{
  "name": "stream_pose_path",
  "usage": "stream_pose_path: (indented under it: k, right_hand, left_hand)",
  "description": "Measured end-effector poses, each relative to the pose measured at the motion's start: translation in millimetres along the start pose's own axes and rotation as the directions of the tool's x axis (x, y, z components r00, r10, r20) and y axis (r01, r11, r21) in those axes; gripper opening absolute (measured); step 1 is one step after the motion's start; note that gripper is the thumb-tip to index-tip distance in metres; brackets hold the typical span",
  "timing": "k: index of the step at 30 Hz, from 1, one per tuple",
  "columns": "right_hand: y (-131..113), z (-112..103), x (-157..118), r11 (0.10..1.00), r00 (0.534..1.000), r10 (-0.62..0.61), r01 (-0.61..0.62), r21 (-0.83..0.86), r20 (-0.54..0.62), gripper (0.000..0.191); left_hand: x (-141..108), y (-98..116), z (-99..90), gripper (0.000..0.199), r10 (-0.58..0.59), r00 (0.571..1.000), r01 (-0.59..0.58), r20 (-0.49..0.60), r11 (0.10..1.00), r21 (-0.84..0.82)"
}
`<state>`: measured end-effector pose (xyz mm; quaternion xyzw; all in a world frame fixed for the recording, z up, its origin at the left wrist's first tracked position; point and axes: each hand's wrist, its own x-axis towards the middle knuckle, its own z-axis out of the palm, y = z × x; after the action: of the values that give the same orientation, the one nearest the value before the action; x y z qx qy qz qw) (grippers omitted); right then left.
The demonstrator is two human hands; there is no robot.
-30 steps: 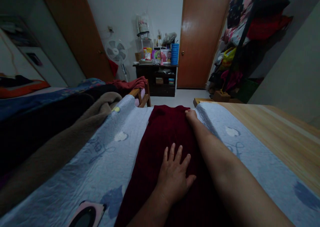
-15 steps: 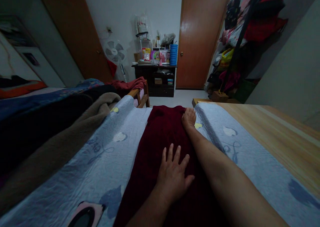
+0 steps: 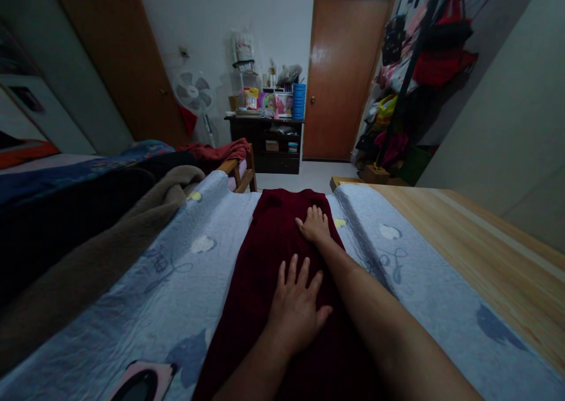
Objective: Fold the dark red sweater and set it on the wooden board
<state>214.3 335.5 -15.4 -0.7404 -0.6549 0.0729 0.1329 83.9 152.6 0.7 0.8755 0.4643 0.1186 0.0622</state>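
Observation:
A dark red piece of cloth (image 3: 265, 259), perhaps a folded garment, lies lengthwise over the light blue patterned bedspread (image 3: 207, 283). On its middle rests my left hand (image 3: 296, 307), palm down with the fingers spread. Farther up, my right hand (image 3: 314, 224) lies flat on the cloth near its far end, fingers stretched and thumb out to the left. Neither hand grips anything. The near end of the cloth runs out of view between my forearms.
A pink-edged device with a dark round front (image 3: 143, 382) lies at the lower left of the bed. A brown blanket (image 3: 145, 218) is heaped along the left. Bare wood (image 3: 477, 230) borders the right. Beyond stand a fan (image 3: 194, 92), a dark cabinet (image 3: 260, 136) and a door (image 3: 333, 77).
My right hand has shifted left from the cloth's far right edge onto its surface, and its fingers have opened out flat. My left hand stays spread on the cloth. The view has turned slightly right.

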Motion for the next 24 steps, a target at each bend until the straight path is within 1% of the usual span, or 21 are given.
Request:
stream_pose_path:
  k: [3,7,10,13,16,20,24]
  right_hand:
    - [3,4,7,0.999,0.999,0.013,-0.015,-0.042,-0.044,0.079]
    - [1,6,22,0.996,0.996,0.019,-0.026,-0.083,-0.088,0.079]
    - [1,8,30,0.996,0.992,-0.004,-0.008,-0.093,-0.127,0.078]
    - [2,8,33,0.996,0.991,-0.028,0.017,-0.084,-0.128,0.075]
    - [2,7,29,0.997,0.991,-0.038,0.029,-0.068,-0.131,0.069]
    - [2,4,17,1.000,0.989,-0.022,0.020,-0.019,-0.149,0.062]
    - [1,-1,2,0.998,0.994,0.040,-0.036,0.044,-0.098,0.058]
  left_hand:
    - [0,0,0.1,0.067,-0.003,1.000,0.003,-0.002,1.000,-0.006]
    - [0,-1,0.8,0.067,-0.010,1.000,0.010,-0.005,1.000,-0.017]
    - [0,-1,1.8,0.066,-0.010,1.000,0.010,-0.003,1.000,-0.022]
    - [0,-1,3.2,0.067,-0.007,1.000,0.006,-0.012,1.000,-0.021]
    - [0,-1,5.1,0.073,-0.016,1.000,0.015,-0.015,1.000,-0.016]
    - [1,-1,7.0,0.080,-0.032,0.999,0.032,-0.010,0.999,-0.012]
    - [1,-1,6.8,0.080,-0.030,0.999,0.030,-0.012,1.000,-0.009]
